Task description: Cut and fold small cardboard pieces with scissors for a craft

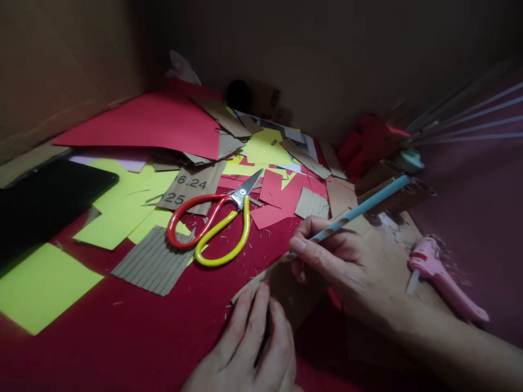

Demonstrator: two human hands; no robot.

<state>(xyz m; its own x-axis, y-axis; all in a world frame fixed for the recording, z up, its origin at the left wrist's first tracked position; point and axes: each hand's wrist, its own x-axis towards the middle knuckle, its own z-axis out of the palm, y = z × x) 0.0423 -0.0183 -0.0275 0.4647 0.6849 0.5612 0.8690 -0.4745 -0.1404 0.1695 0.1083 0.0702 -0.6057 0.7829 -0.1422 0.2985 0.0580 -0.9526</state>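
Observation:
My right hand [335, 261] is closed around a light-blue pencil [363, 209] with a dotted pattern. The pencil slants up to the right, its lower end close to the top edge of a brown cardboard piece [304, 294]. On the near side of that cardboard lies my left hand [257, 337], fingers extended, fingertips touching its edge; the thumb is hidden. Beyond both hands rest scissors [241, 201] with one red and one yellow handle loop, blades pointing away. A corrugated cardboard square [155, 258] is partly beneath the red loop.
Yellow paper pieces [49, 286] and a dark flat object [57, 201] lie left on the red surface [134, 348]. A large red sheet [151, 122] and paper scraps sit farther back. At right are a pink glue gun [443, 280] and a cardboard holder [386, 188].

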